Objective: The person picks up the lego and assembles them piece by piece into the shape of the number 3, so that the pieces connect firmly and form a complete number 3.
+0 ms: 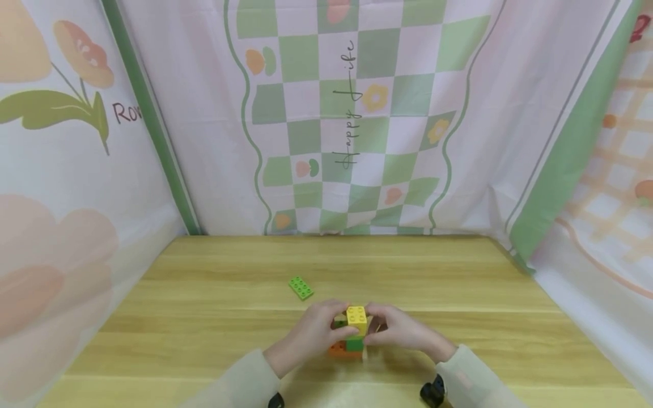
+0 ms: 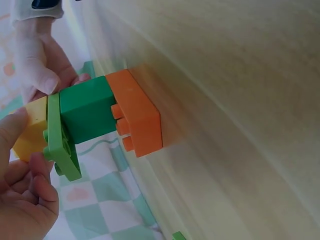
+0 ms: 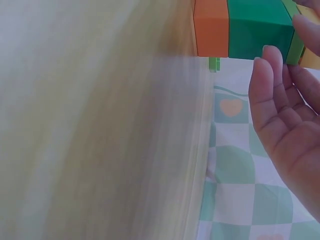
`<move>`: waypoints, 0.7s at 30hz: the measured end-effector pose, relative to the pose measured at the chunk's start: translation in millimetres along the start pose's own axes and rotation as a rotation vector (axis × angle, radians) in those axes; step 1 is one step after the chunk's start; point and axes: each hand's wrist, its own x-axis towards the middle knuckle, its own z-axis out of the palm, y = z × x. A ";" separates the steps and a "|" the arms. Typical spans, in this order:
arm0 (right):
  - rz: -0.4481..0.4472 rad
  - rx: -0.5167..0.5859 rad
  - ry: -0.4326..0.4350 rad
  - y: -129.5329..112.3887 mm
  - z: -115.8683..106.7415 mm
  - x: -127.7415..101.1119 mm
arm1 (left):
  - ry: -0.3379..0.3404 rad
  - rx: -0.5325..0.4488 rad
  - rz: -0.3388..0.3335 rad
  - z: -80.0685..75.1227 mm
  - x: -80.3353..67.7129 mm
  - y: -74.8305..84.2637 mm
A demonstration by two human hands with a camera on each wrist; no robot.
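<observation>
A stack of toy building bricks stands on the table in front of me. At its bottom is an orange brick with bare studs on one side. A dark green brick sits on that, then a thin light green plate that juts out sideways. A yellow brick tops the stack. My left hand pinches the yellow brick between thumb and fingers. From the other side my right hand holds the upper stack, thumb and forefinger at the light green plate and yellow brick; its other fingers are loosely bent.
Another light green studded plate lies on the wooden table, beyond the stack and to the left. Patterned cloth curtains hang at the table's back edge and along both sides.
</observation>
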 end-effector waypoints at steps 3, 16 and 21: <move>-0.006 -0.008 0.001 -0.2 0.5 0.2 | 0.008 0.020 0.007 1.4 -1.1 -1.3; -0.005 -0.032 0.011 -2.4 1.2 -0.2 | 0.056 0.142 0.121 3.6 -4.8 -2.4; -0.024 -0.041 0.019 -1.4 2.2 -0.1 | 0.075 0.187 0.162 4.2 -5.5 -2.3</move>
